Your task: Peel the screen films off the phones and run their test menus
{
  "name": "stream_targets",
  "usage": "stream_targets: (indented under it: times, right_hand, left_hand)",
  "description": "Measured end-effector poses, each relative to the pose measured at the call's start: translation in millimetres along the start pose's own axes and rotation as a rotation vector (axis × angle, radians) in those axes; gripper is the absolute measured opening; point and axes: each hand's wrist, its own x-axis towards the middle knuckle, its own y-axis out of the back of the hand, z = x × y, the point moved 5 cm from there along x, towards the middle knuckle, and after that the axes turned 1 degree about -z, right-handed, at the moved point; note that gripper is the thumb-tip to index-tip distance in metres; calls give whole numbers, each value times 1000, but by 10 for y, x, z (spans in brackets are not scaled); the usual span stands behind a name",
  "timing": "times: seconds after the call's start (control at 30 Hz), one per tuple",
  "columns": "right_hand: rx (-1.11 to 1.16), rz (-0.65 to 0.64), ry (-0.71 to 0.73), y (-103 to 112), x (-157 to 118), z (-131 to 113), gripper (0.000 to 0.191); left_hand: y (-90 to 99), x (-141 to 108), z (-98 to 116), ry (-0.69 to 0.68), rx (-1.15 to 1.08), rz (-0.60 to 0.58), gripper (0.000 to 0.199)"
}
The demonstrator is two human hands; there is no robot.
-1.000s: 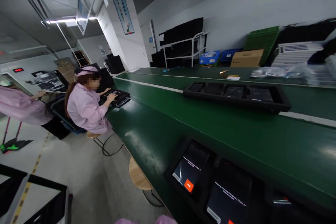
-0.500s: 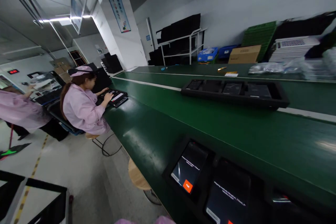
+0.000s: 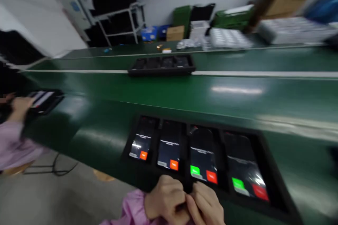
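Both my hands are together at the bottom centre, just in front of a black foam tray [image 3: 286, 197]. My left hand [image 3: 167, 197] has its fingers curled and touches my right hand [image 3: 204, 204], whose fingers are also bent inward. Whether anything is between them is hidden. Several dark devices lie in the tray with lit screens. The leftmost device [image 3: 142, 137] and the one beside it [image 3: 169, 144] show an orange button each. The third device [image 3: 203, 151] and the rightmost device [image 3: 244, 161] show a green and a red button each.
A second black tray [image 3: 161, 72] with devices sits farther back on the green table [image 3: 105, 88]. At the left, a person's hand [image 3: 22, 103] is at another black device [image 3: 43, 100]. Behind stand a cart [image 3: 132, 23], a cardboard box [image 3: 175, 33] and stacked white trays [image 3: 229, 38].
The view has swung right and down. Both my hands have come into view, as has the whole near tray. The far tray and the other person now appear farther left.
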Motion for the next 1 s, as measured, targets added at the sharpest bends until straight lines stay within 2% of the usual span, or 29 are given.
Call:
stream_targets:
  times: [0.07, 0.13, 0.23, 0.33, 0.4, 0.47, 0.57, 0.67, 0.73, 0.8, 0.87, 0.93, 1.0]
  right_hand:
    - [-42, -12, -41, 239, -13, 42, 29]
    - [-139, 15, -141, 546, -34, 130, 25]
    - [-380, 73, -211, 991, -134, 230, 28]
    - [-631, -18, -213, 1170, -263, 297, 30]
    - [-762, -122, -255, 1150, -310, 342, 31]
    - [-799, -140, -287, 1079, -289, 340, 30]
    - [-645, -108, -232, 848, -136, 247, 30]
    - [-508, -222, -172, 510, 56, 166, 31]
    - [-474, -245, -187, 388, 155, 151, 36]
    - [-433, -159, -178, 413, 226, 141, 33]
    - [-391, -59, -116, 524, 264, 136, 29]
    - [-386, -19, -66, 646, 273, 179, 28]
    - [-417, -13, -55, 751, 258, 274, 29]
  left_hand:
    - [201, -20, 87, -25, -13, 88, 31]
    - [513, -83, 92, 19, 12, 138, 22]
    - [1001, -242, -52, 151, 103, 218, 19]
    - [1242, -377, -254, 214, 288, 257, 23]
    - [1240, -420, -375, 253, 421, 230, 25]
    - [1180, -429, -456, 291, 500, 186, 28]
    - [1087, -389, -490, 323, 551, 110, 35]
    - [1038, -307, -452, 328, 542, 61, 36]
    - [1016, -247, -401, 332, 504, 67, 32]
    - [981, -200, -343, 342, 471, 80, 30]
    - [931, -185, -305, 382, 497, 41, 35]
    - [902, -221, -304, 431, 553, -46, 42]
    - [956, -315, -349, 470, 595, -88, 48]
